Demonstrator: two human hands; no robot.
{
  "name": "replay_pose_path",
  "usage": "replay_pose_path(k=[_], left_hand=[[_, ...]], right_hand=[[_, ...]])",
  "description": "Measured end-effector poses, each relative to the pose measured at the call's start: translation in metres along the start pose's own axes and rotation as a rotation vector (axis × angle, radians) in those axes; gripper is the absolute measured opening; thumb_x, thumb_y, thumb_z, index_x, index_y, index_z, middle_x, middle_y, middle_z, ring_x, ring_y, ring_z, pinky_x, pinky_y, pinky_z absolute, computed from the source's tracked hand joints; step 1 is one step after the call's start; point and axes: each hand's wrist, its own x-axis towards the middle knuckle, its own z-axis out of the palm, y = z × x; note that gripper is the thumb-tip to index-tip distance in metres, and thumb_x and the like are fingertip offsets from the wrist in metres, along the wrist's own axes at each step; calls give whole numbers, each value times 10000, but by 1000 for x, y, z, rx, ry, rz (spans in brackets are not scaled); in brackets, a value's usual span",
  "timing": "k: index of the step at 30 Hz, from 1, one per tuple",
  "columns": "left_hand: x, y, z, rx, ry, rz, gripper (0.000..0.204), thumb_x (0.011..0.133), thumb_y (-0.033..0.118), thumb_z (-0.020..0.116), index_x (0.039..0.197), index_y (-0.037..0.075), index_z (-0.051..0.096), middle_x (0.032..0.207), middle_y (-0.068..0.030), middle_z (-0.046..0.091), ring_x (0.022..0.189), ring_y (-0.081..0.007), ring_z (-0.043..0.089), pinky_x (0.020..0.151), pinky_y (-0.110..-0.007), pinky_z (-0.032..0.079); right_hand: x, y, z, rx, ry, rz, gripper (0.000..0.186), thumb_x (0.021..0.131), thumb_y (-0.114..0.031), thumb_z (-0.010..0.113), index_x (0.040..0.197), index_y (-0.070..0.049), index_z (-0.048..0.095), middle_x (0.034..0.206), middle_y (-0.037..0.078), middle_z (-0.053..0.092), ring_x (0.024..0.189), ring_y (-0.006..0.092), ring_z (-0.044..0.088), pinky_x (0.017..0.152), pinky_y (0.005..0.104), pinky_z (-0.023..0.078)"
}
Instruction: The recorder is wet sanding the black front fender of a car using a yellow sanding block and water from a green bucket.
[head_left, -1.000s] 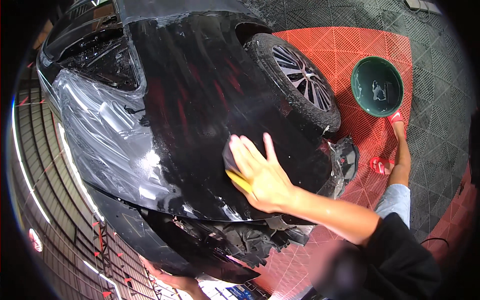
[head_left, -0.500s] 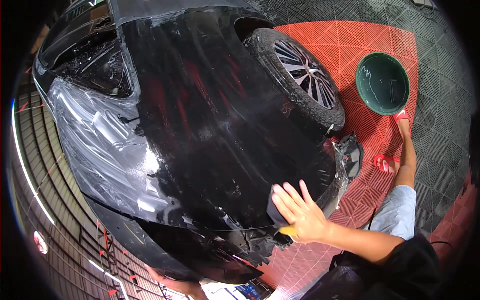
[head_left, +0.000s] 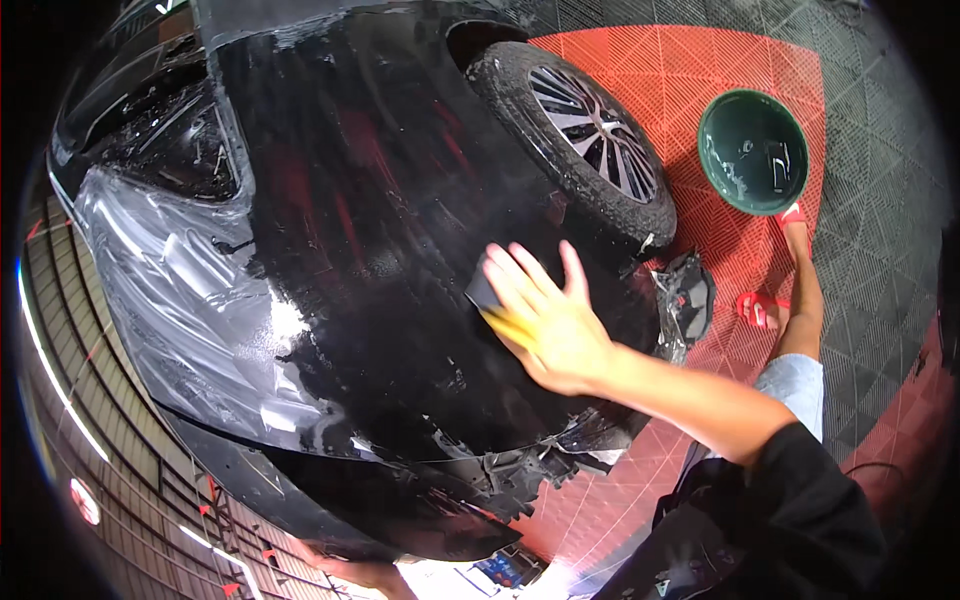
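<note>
My right hand [head_left: 550, 335] lies on the black rear side panel [head_left: 400, 215] of a car, its back toward me. Under its fingers and palm is what looks like a sanding block [head_left: 512, 328], yellow with a dark grey sheet at the fingertip end. The hand presses it to the paint, the outermost finger spread away from the others. Faint reddish streaks and scuffs mark the panel. At the lower edge, part of an arm that seems to be my left hand [head_left: 350, 572] touches the car's edge; its fingers cannot be made out.
A wheel [head_left: 605, 135] sits beyond the panel. Torn plastic [head_left: 685, 295] sticks out past it, and broken bumper edges [head_left: 520, 480] lie nearer. A green bucket [head_left: 704, 155] of water stands on the red floor tiles beside a foot in a red sandal [head_left: 762, 310]. Grey-white smears cover another panel [head_left: 180, 270].
My right hand has slid the sanding block up and to the left over the black panel, away from the broken bumper edge. The whole view has shifted slightly.
</note>
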Motion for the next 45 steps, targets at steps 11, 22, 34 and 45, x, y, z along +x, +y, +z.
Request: replay_pose_path(k=[11, 22, 34, 45], left_hand=[[2, -8, -1, 5, 60, -41, 802, 1001, 607, 250, 1486, -23, 353, 1477, -211, 410, 1360, -333, 415, 1132, -486, 331], [4, -17, -3, 14, 101, -58, 720, 1038, 537, 203, 1485, -5, 362, 1454, -214, 438, 1331, -328, 445, 1114, -479, 370], [2, -3, 5, 39, 98, -119, 916, 953, 743, 258, 1467, -7, 373, 1416, -219, 452, 1300, -347, 469, 1048, -499, 425], [-4, 25, 11, 331, -34, -62, 677, 1046, 501, 232, 1520, 19, 280, 1491, -224, 357, 1356, -362, 416, 1113, -515, 372]], right_hand=[[26, 0, 8, 17, 64, -30, 465, 984, -319, 507, 1415, -144, 527, 1567, 163, 372, 1456, 359, 338, 1098, 742, 129], [28, 4, 4, 30, 51, -23, 416, 919, -265, 593, 1327, -185, 614, 1567, 178, 358, 1453, 375, 330, 1106, 732, 145], [50, 12, 5, -72, 22, -37, 513, 882, -310, 615, 1384, -218, 564, 1582, 167, 335, 1454, 367, 316, 1088, 749, 143], [81, 24, 2, 31, 85, 44, 436, 960, -326, 556, 1351, -135, 574, 1579, 173, 346, 1451, 378, 332, 1101, 746, 133]])
